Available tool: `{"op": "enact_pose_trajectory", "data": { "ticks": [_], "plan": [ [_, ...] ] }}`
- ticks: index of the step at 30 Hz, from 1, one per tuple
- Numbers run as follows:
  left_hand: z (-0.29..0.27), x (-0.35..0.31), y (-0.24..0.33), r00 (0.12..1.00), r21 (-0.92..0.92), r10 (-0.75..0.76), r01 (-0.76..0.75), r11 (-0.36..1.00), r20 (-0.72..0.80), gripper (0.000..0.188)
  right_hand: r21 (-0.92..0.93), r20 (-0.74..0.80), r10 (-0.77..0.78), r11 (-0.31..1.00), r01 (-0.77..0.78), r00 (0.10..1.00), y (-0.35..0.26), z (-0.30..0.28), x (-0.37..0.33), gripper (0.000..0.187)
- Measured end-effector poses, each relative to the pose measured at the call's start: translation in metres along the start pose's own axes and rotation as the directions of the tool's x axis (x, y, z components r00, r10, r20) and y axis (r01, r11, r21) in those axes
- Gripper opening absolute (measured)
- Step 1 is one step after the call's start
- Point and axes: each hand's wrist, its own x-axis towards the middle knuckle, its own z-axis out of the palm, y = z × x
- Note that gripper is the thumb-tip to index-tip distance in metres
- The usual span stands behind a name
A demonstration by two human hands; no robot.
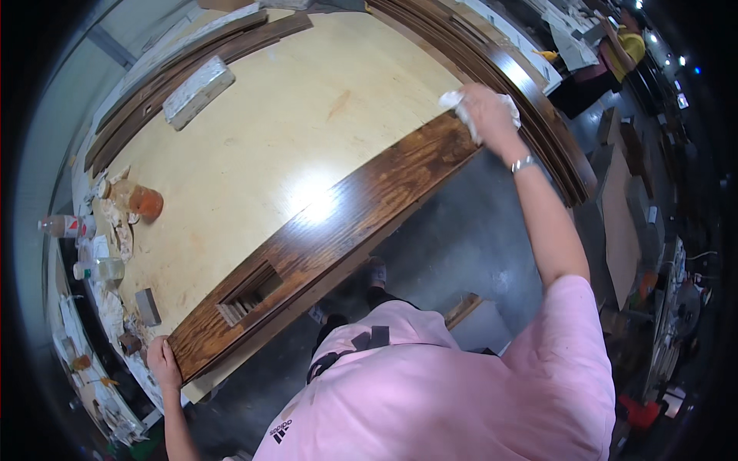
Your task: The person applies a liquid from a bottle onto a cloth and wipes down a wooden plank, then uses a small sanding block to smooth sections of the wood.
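Note:
A long, glossy dark-brown wooden board (384,178) lies along the near edge of the worktable. Close to its left end is a rectangular cutout (257,290), through which stacked layers show. My right hand (490,119) is closed on a crumpled white cloth (452,100) at the board's far right end, and the cloth sticks out on both sides of the fingers. At the opposite end, my left hand (163,363) grips the board's left end. Bright light reflects off the board's middle and the tabletop.
The pale worktable (254,165) carries a wrapped block (198,92), dark planks (284,29), a jar of orange-brown liquid (144,201), bottles (100,269) and a small grey block (147,307). More dark boards (530,100) are stacked at the right. Another person (615,54) stands at the far right.

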Motion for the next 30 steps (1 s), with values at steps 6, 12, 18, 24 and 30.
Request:
{"op": "enact_pose_trajectory", "data": {
  "ticks": [6,12,18,24,30],
  "plan": [
    [0.013,0.008,-0.007,1.000,0.017,0.013,-0.013,1.000,-0.007,0.029,-0.123,-0.087,0.161,0.978,-0.171,0.983,-0.023,-0.012,-0.023,0.026],
    [0.006,-0.006,-0.024,0.999,0.040,-0.028,0.029,0.999,-0.026,0.031,0.333,-0.204,-0.402,0.829,0.449,0.893,-0.222,0.003,-0.094,0.029],
    [0.009,0.007,-0.005,1.000,0.056,-0.027,0.028,0.998,-0.012,0.029,0.095,-0.207,0.136,0.988,-0.119,0.969,-0.029,-0.010,-0.063,0.028],
    [0.002,0.002,0.009,0.997,0.046,0.023,-0.019,0.999,-0.079,0.030,0.370,-0.208,-0.223,0.883,0.288,0.952,-0.284,0.024,-0.121,0.031],
    [-0.002,0.003,0.023,0.997,0.021,-0.036,0.038,0.999,-0.074,0.025,0.430,-0.081,-0.029,0.901,0.061,0.996,-0.301,0.014,-0.094,0.033]
  ]
}}
